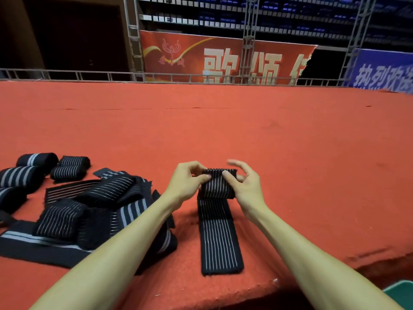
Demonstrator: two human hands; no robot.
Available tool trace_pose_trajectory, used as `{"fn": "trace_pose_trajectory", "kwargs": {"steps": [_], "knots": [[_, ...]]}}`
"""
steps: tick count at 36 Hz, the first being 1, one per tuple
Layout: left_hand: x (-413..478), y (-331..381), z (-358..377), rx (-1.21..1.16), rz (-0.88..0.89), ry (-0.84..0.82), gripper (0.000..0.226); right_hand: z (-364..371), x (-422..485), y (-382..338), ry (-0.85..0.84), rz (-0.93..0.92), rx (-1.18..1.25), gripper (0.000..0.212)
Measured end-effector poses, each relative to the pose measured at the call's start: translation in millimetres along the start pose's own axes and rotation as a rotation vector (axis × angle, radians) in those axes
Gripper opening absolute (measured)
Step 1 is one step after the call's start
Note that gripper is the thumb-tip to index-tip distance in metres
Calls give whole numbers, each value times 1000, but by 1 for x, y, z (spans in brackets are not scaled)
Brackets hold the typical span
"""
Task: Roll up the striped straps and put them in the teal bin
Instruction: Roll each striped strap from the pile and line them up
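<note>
Head view: fingers (201,178) pinch striped strap (218,238); teal bin (401,295) interior hidden.

The left forearm (125,242) and right forearm (297,242) are bare along their whole visible length, slim and smooth. The left hand (185,182) and right hand (244,186) are likewise bare, with slender fingers.

Red carpet (223,130) spreads under and beyond the grip. Far past it runs a metal railing (111,75), then a red banner (201,54) and, rightward, a blue banner (384,72), below dim blue seats (279,7).
</note>
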State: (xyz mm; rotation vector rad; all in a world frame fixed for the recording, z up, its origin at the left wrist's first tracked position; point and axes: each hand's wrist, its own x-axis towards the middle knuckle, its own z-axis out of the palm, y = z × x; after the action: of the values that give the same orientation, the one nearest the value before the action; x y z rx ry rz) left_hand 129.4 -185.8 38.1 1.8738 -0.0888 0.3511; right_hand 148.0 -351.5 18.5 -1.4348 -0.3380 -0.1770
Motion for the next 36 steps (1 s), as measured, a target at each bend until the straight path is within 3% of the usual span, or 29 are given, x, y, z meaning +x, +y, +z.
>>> {"fn": "trace_pose_trajectory", "kwargs": {"steps": [2,7,15,20,27,36], "knots": [[-7,3,-2,-29,5,-24,21,-1,-3,-2,12,-31,-54,15],[-25,14,-8,-63,75,-83,23,0,-12,-15,-41,-76,-115,22],[-41,32,-9,-59,121,31,27,4,-31,-26,-44,13,68,7],[-48,40,-5,-28,133,60,31,2,-37,-35,-22,-62,40,10],[-55,49,-4,-192,55,-24,6,-6,-43,-51,-62,-121,18,17],[-58,56,-7,-195,-37,-82,10,-4,-45,-53,-79,-166,2,18]]}}
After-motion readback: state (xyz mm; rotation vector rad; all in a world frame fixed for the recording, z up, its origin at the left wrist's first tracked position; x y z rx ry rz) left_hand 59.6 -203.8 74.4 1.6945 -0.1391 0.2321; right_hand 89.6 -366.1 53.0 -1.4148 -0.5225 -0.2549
